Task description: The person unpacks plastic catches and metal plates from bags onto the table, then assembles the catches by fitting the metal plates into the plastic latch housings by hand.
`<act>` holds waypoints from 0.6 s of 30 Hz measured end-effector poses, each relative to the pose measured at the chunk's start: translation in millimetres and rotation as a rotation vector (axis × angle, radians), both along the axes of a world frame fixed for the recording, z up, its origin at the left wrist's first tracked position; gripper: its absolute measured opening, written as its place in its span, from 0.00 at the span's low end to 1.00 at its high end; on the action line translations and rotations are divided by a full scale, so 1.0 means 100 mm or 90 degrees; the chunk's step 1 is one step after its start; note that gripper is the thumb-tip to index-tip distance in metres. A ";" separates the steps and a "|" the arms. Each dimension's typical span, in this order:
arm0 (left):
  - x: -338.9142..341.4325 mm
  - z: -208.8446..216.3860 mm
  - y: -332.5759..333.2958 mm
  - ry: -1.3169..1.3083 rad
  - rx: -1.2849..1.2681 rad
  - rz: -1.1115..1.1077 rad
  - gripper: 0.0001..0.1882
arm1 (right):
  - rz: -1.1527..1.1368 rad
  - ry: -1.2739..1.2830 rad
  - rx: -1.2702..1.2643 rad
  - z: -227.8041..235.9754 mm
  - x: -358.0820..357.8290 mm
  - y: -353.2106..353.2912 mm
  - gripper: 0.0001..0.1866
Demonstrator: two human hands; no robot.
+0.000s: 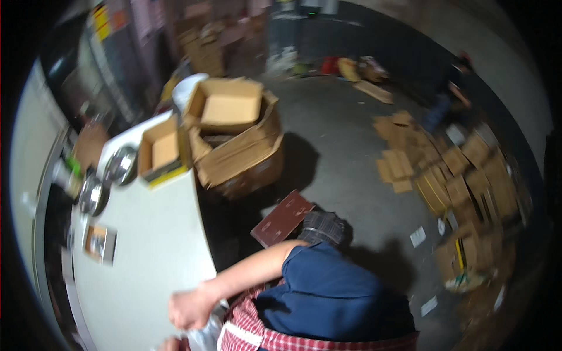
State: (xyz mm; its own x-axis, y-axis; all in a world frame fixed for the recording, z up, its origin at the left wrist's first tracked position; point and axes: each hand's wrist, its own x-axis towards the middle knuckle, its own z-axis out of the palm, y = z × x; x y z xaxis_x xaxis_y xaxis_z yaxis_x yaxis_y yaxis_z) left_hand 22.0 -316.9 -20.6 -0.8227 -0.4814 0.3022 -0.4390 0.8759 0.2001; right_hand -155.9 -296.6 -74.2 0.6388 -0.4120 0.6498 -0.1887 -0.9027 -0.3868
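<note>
My right hand point(191, 308) is closed in a fist over the near edge of a white table point(152, 245), its bare forearm reaching in from a blue sleeve. Directly beneath the fist hangs a crumpled, see-through plastic bag point(206, 335), which appears gripped in it. Only a blurred bit of my left hand point(171, 344) shows at the lower edge, close to the bag; its fingers are mostly cut off. A red checked apron point(252, 324) covers my front, beside the bag.
On the table stand an open carton point(159, 151), shiny metal bowls point(121, 165) and a small box point(99, 244). Beyond it is a large carton point(246, 161). A reddish-brown board point(283, 219) lies low. Flattened cardboard point(462, 181) piles at right, near another person point(453, 93).
</note>
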 end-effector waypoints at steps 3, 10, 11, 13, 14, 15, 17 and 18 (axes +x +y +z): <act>0.46 0.40 0.73 -0.014 0.015 0.168 0.14 | 0.030 -0.023 -0.094 0.35 -0.10 -0.08 0.12; 0.52 0.23 0.70 0.258 0.708 0.431 0.10 | -0.156 -0.011 0.419 0.26 -0.45 -0.14 0.10; 0.55 0.25 0.74 0.223 0.721 0.430 0.11 | -0.122 0.028 0.420 0.25 -0.44 -0.15 0.10; 0.65 0.32 0.80 0.195 0.768 0.472 0.13 | -0.045 0.073 0.488 0.31 -0.37 -0.11 0.13; 0.70 0.38 0.83 0.142 0.768 0.440 0.15 | -0.012 0.080 0.492 0.29 -0.31 -0.11 0.14; 0.73 0.42 0.86 0.089 0.768 0.402 0.17 | 0.015 0.087 0.495 0.28 -0.27 -0.11 0.14; 0.82 0.47 0.94 0.094 0.787 0.411 0.18 | 0.079 0.078 0.540 0.31 -0.17 -0.12 0.15; 0.86 0.49 0.97 0.089 0.805 0.397 0.18 | 0.119 0.065 0.584 0.35 -0.13 -0.14 0.15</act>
State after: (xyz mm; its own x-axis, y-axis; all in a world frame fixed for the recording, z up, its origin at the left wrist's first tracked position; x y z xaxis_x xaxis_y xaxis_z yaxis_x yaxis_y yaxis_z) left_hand 107.6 -219.8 28.0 -0.3776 -0.7526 -0.5395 -0.5932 -0.2507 0.7650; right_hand -168.7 -310.5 -39.4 0.7822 -0.6201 0.0596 -0.1433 -0.2722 -0.9515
